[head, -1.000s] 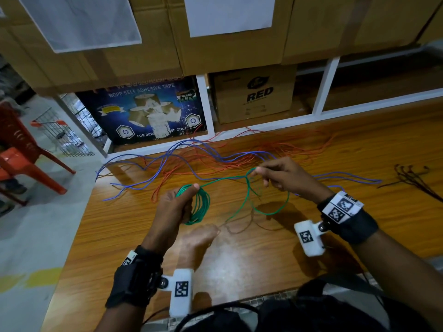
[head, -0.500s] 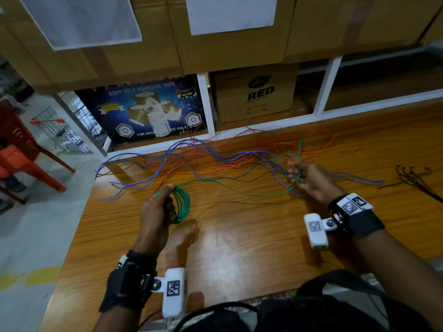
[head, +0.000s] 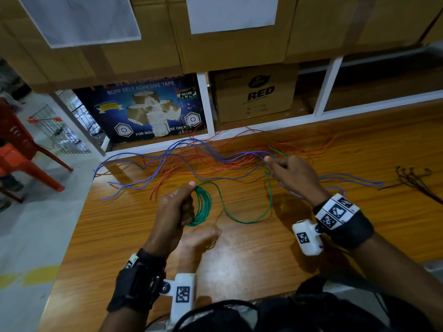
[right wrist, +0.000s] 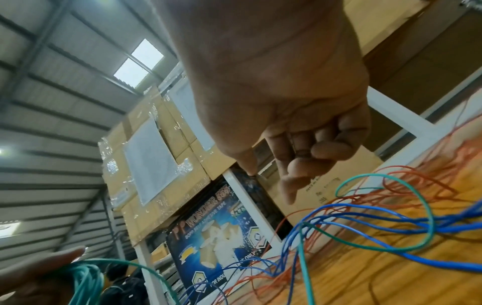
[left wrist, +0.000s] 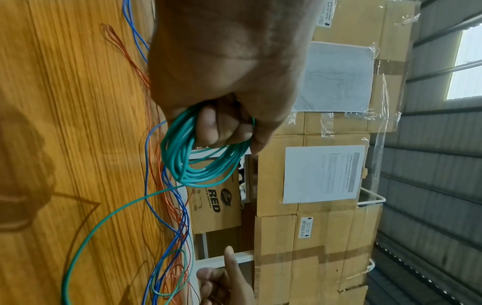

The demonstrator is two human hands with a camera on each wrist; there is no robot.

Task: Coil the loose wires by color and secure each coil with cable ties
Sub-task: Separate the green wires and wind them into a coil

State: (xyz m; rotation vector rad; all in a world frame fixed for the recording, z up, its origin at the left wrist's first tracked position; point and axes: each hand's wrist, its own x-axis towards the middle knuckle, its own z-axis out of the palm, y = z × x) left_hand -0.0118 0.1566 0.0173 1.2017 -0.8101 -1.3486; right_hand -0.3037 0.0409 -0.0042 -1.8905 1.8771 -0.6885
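Observation:
My left hand grips a coil of green wire upright above the wooden table; the left wrist view shows the fingers curled through the coil. A slack green tail sags from the coil and rises to my right hand. That hand hovers over the blue wires and orange-red wires, fingers loosely curled, index out. No wire shows between its thumb and fingers. The green end loops on the table below it.
A bunch of black cable ties lies at the far right of the table. Cardboard boxes and a white shelf frame stand behind the wires. The table's left edge drops to the floor, where red plastic chairs stand.
The green wire, stretched taut between my hands half a second ago, now hangs slack in a loop. My right hand has come back left a little and my left hand has shifted right.

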